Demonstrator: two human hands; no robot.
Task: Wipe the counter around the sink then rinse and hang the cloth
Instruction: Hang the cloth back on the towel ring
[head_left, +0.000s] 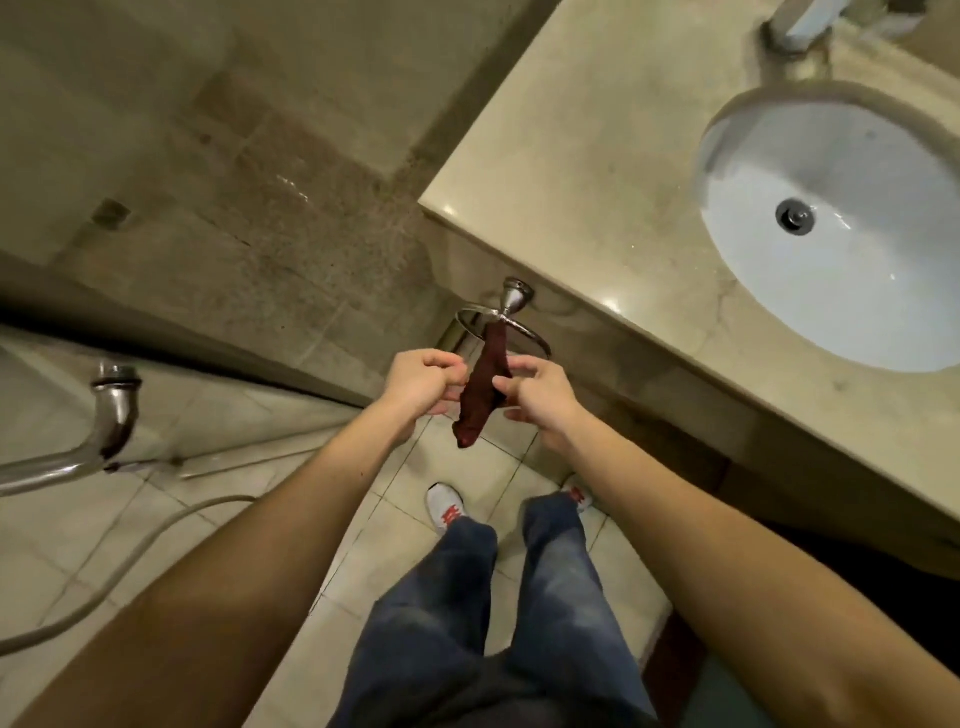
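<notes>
A dark red cloth (480, 395) hangs bunched from a chrome towel ring (504, 322) fixed to the side of the vanity. My left hand (421, 382) is on the cloth's left side, fingers curled and pinching its edge. My right hand (540, 397) is on the right side, thumb and fingers touching the cloth about midway down. The cloth's lower end dangles free below both hands. The beige stone counter (597, 171) holds a white oval sink (841, 228) at the right, with the base of a chrome tap (795, 26) behind it.
A chrome grab rail (104, 415) and a grey hose (130, 561) are at the left over a tiled floor. My legs in jeans and white-red shoes stand below the hands. A tiled wall lies beyond the ring.
</notes>
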